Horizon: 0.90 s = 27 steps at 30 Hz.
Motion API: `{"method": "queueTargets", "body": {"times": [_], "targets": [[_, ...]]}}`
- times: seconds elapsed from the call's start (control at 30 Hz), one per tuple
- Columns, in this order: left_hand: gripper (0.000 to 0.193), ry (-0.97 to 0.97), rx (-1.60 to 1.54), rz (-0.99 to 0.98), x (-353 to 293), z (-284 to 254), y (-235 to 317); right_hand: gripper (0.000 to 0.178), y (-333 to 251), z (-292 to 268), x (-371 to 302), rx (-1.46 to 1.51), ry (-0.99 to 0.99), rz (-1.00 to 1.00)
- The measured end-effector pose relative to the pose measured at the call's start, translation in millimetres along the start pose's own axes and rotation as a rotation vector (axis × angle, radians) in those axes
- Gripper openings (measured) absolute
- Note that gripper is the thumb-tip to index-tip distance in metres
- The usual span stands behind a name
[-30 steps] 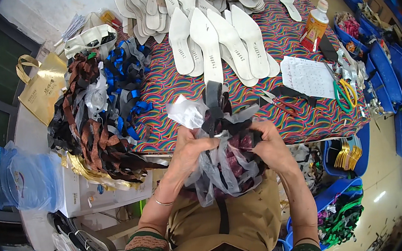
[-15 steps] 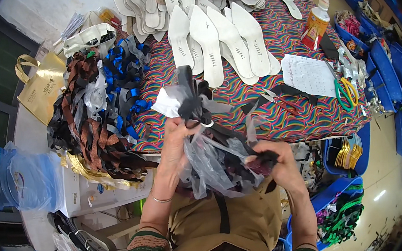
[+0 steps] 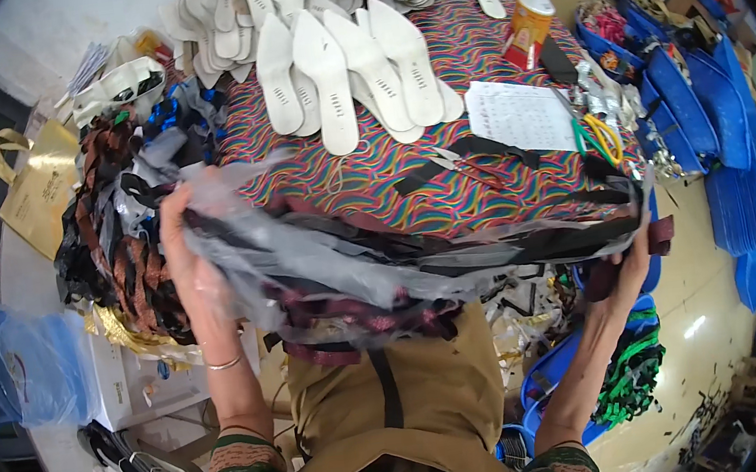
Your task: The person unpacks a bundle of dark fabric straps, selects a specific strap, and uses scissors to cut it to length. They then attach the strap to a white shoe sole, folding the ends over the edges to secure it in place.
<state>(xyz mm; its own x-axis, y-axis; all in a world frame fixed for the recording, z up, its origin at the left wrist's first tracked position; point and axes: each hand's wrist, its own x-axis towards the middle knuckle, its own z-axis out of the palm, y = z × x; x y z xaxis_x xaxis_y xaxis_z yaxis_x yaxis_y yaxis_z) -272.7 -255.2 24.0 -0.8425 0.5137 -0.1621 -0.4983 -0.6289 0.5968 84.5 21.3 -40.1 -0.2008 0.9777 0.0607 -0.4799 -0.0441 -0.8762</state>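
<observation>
A long bundle of fabric strips (image 3: 371, 260), black, dark maroon and sheer greyish, stretches sideways in front of my apron. My left hand (image 3: 185, 249) is closed around its left end, close to a hanging pile of brown, black and blue strips (image 3: 131, 236). At the other end, my right hand (image 3: 628, 265) grips the bundle off the table's right front corner; its fingers are partly covered by the strips. Beyond the bundle lie red-handled snips (image 3: 475, 172) beside a flat black strip (image 3: 499, 149). White insole-shaped pieces (image 3: 323, 84) fan out farther back on the patterned cloth (image 3: 287, 176).
A written sheet (image 3: 518, 117), green-and-yellow-handled scissors (image 3: 608, 140) and an orange-labelled bottle (image 3: 529, 25) occupy the table's right side. Blue bins (image 3: 675, 100) stand beyond it. A gold bag (image 3: 41, 186) and a blue plastic-wrapped drum (image 3: 24, 365) are at the left.
My hands have moved far apart, drawing the gathered bundle out lengthwise. The view has shifted, so the table things appear farther left and higher.
</observation>
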Motion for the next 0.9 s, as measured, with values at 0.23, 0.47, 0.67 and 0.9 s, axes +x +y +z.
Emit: {"method": "queueTargets", "body": {"times": [0.23, 0.47, 0.67, 0.9], "targets": [[0.021, -0.396, -0.240, -0.280, -16, 4, 25, 0.018, -36, -57, 22, 0.299, 0.029, -0.194], [0.014, -0.466, -0.150, -0.276, -19, 6, 38, 0.021, -52, -99, 39, 0.411, 0.098, -0.282], [0.027, -0.249, 0.016, -0.055, -29, -6, 54, 0.019, -66, -138, 50, 0.451, 0.196, -0.307], [0.024, -0.229, 0.209, 0.196, -21, -20, 86, 0.016, -55, -90, 45, 0.488, -0.001, -0.269]]}}
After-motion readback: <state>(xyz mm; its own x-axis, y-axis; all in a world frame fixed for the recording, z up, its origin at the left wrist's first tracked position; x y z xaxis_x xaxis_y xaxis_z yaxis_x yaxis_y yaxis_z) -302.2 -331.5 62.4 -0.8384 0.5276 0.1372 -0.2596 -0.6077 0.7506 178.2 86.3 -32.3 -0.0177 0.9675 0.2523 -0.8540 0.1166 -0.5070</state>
